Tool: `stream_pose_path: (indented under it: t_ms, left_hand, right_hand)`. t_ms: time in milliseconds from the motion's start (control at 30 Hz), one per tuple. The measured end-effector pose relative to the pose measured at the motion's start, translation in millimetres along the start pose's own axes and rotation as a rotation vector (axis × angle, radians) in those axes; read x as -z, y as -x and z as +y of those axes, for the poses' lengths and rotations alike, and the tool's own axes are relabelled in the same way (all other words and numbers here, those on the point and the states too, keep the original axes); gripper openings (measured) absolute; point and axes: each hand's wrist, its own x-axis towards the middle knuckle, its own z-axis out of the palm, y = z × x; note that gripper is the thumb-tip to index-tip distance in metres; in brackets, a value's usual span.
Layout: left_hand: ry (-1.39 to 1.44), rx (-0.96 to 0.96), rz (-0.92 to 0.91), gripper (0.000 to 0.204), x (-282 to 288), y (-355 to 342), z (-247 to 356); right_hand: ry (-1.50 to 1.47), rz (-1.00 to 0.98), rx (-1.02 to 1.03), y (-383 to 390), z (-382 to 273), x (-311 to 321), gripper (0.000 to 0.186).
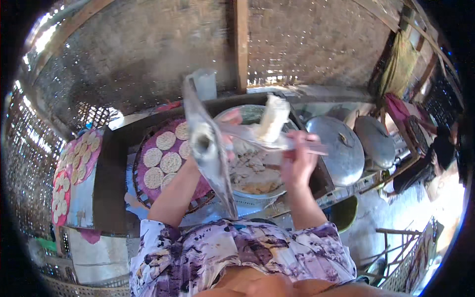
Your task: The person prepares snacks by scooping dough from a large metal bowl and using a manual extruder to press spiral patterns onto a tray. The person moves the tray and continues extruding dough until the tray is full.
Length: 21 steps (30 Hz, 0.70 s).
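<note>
In front of me, my left hand (230,119) grips a long grey metal press (204,143) with a round opening in its middle; the tool hides much of that hand. My right hand (300,161) is closed around the handle of a flat spatula (314,146). A thick lump of pale dough (273,118) clings to the spatula, just right of the press. Below both hands stands a large metal basin (257,194), with more pale dough (252,171) inside. To its left, flat coiled dough rounds (170,162) lie on a pink cloth over a round woven tray (138,180).
Large metal pots with lids (336,151) stand to the right. More dough rounds on pink cloths (74,163) sit at the far left. A dark wooden frame (110,183) borders the work surface. At the right edge is another person (443,148). A woven wall (158,44) rises behind.
</note>
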Motion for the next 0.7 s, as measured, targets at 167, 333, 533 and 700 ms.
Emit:
stream_pose_path:
  t_ms: [167, 333, 533, 700]
  left_hand:
    - [-0.035, -0.431, -0.005, 0.014, -2, -5, 27]
    - [-0.024, -0.287, 0.036, 0.013, 19, 23, 40]
    - [-0.38, -0.334, 0.274, 0.021, -6, 50, 51]
    - [-0.475, -0.233, 0.409, 0.016, -13, 68, 52]
  right_hand:
    - [1.055, -0.717, -0.075, -16, 54, 69, 0.043]
    - [2.194, -0.975, -0.419, -17, 77, 124, 0.026]
    - [2.224, -1.103, -0.146, -52, 34, 112, 0.015]
    - [2.276, -1.214, -0.048, -70, 56, 136, 0.015]
